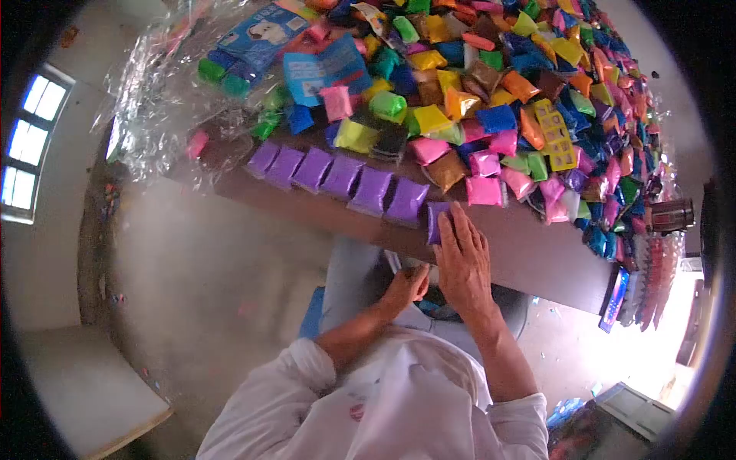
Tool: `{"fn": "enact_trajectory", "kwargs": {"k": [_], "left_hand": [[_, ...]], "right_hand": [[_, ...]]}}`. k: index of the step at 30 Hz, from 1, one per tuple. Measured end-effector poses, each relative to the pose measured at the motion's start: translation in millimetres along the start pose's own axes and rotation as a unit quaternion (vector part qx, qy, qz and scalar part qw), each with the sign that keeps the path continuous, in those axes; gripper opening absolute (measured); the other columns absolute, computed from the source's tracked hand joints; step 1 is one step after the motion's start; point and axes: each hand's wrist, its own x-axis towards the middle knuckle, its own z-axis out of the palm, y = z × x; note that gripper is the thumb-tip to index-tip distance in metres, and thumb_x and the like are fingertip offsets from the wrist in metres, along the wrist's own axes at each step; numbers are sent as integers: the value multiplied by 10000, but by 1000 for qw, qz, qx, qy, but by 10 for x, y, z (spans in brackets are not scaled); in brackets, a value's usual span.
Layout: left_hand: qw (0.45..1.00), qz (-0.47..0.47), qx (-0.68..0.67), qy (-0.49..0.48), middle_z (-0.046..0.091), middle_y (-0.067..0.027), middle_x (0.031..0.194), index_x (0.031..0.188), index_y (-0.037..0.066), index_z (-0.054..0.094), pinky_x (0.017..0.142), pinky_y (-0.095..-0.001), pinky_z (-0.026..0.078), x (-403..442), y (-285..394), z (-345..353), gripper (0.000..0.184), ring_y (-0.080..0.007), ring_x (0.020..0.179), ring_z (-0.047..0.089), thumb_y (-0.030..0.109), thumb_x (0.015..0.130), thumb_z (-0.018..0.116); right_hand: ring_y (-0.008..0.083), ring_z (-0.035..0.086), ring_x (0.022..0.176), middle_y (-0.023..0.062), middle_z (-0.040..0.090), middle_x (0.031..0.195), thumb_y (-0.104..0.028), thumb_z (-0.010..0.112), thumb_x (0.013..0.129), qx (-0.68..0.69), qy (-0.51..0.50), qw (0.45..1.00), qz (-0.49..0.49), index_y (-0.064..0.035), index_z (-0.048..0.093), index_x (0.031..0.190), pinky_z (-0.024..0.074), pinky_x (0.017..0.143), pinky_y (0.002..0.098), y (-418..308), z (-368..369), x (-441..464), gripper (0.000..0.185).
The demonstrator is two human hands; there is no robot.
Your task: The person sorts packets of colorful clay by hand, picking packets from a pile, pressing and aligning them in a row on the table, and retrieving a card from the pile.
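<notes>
My right hand (464,264) reaches over the table's near edge, its fingers laid along a small purple packet (435,223) and covering its right part. The thumb is hidden. To the left, several matching purple packets (371,192) lie side by side in a slanting row along the edge. My left hand (408,288) is low, just off the table edge above my lap, with its fingers curled in. Whatever it holds, if anything, does not show.
A large heap of colourful packets (502,84) covers the back and right of the brown table (529,257). Blue printed packaging (326,70), a yellow card (556,134) and crumpled clear plastic (165,100) lie among them. A phone-like device (614,300) sits at the right edge.
</notes>
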Motion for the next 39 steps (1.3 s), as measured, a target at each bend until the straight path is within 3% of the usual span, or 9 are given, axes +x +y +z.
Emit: {"fn": "enact_trajectory", "kwargs": {"k": [9, 11, 12, 14, 17, 19, 23, 27, 39], "left_hand": [[996, -6, 28, -80, 460, -37, 512, 868, 68, 484, 423, -298, 414, 139, -518, 9, 181, -174, 409, 460, 239, 921, 460], [907, 334, 254, -41, 469, -26, 513, 961, 72, 462, 385, -289, 405, 213, -607, -23, 146, -157, 399, 454, 193, 885, 490], [906, 336, 255, -40, 469, -26, 513, 961, 71, 462, 385, -289, 405, 196, -557, -32, 146, -157, 399, 454, 193, 885, 490], [946, 171, 247, -122, 476, -22, 518, 996, 85, 482, 375, -283, 402, 164, -434, -45, 146, -148, 401, 469, 164, 874, 489], [982, 106, 112, -113, 477, -24, 531, 1060, 114, 487, 366, -277, 401, 167, -539, -9, 252, -142, 407, 481, 84, 816, 543], [978, 174, 82, -85, 473, -29, 544, 1096, 135, 479, 358, -275, 394, 253, -971, 8, 288, -140, 401, 460, 85, 819, 538], [969, 135, 173, -111, 466, -41, 542, 965, 106, 505, 426, -276, 413, 184, -520, -52, 145, -140, 451, 456, 214, 870, 485], [968, 121, 186, -117, 468, -43, 542, 836, 83, 521, 465, -281, 419, 208, -548, -29, 263, -141, 480, 462, 330, 899, 455], [981, -155, -101, -62, 472, -42, 542, 675, 67, 504, 496, -287, 417, 65, -372, 11, 477, -141, 507, 470, 474, 907, 419]], "right_hand": [[344, 441, 1167, 177, 403, 1326, -137, 657, 745, 60, 51, 997, 1, -28, 533, 1169, 383, 956, 431, 23, 30, 161, 455], [348, 428, 1184, 178, 399, 1332, -151, 666, 741, 45, 77, 996, -12, -33, 535, 1167, 375, 965, 435, 0, 0, 198, 462], [364, 421, 1191, 181, 423, 1311, -177, 665, 745, 43, 65, 996, -39, -42, 534, 1175, 366, 975, 435, -38, -72, 256, 469], [379, 414, 1198, 184, 446, 1290, -203, 663, 749, 36, 58, 995, -67, -51, 534, 1183, 357, 985, 436, -71, -115, 385, 477], [363, 391, 1227, 184, 447, 1292, -235, 642, 764, 17, 36, 990, -136, -19, 504, 1204, 333, 1009, 428, -79, -85, 604, 509], [335, 400, 1220, 182, 455, 1286, -291, 636, 754, 14, -6, 982, -188, 14, 492, 1202, 315, 1026, 439, -2, 75, 666, 561], [333, 409, 1209, 189, 448, 1274, -214, 620, 771, 7, 9, 990, -137, 50, 457, 1207, 336, 1006, 423, -86, 247, 570, 535], [326, 422, 1189, 191, 449, 1268, -206, 618, 774, 8, 16, 994, -108, 43, 461, 1203, 339, 999, 427, -181, 232, 550, 520], [364, 474, 1114, 214, 515, 1183, -161, 594, 811, 37, 71, 988, -129, 50, 520, 1131, 375, 957, 435, 11, -83, 738, 390]]}}
